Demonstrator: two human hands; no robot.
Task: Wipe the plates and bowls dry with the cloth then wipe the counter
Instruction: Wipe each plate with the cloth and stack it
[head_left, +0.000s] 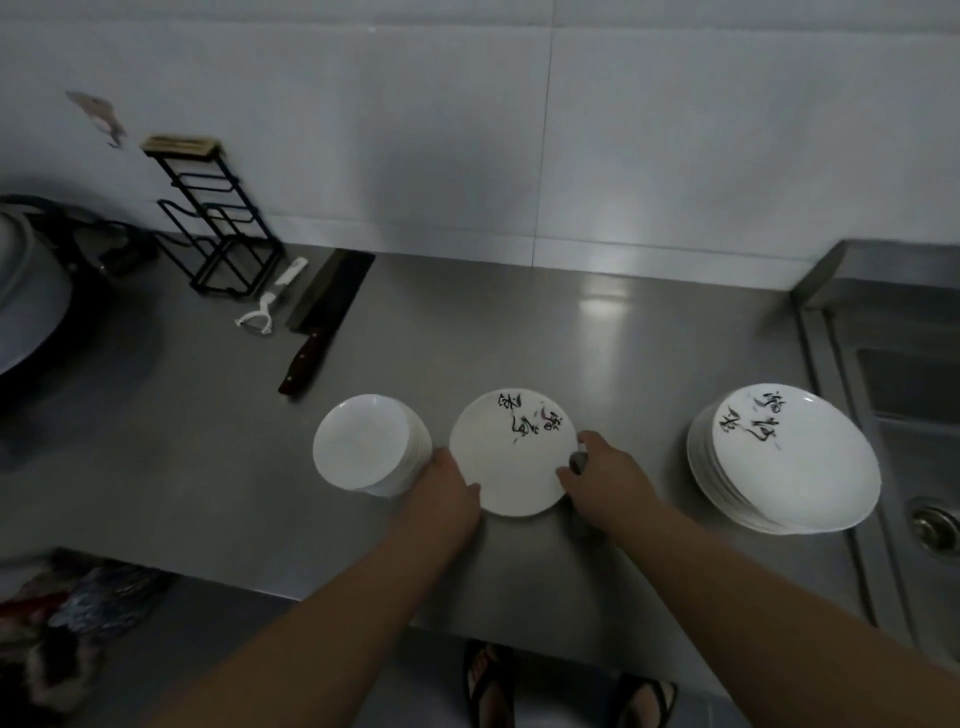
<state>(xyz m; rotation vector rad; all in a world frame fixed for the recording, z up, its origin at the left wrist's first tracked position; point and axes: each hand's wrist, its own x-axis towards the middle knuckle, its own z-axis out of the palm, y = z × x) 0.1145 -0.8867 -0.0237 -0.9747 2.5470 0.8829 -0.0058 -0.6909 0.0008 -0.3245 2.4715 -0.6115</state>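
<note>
Both hands (519, 483) grip white plate (511, 457) w/ black script.

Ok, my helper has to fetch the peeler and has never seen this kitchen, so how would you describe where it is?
On the steel counter, look back left to the black wire rack by the wall. The small white Y-shaped peeler lies just right of its base. Beside it is a dark cleaver with a wooden handle; the peeler is white plastic.

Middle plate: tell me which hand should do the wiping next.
Right, probably. The right hand grips the middle plate at its right rim with what looks like a grey cloth bunched in its fingers. The left hand only steadies the plate's left edge.
</note>
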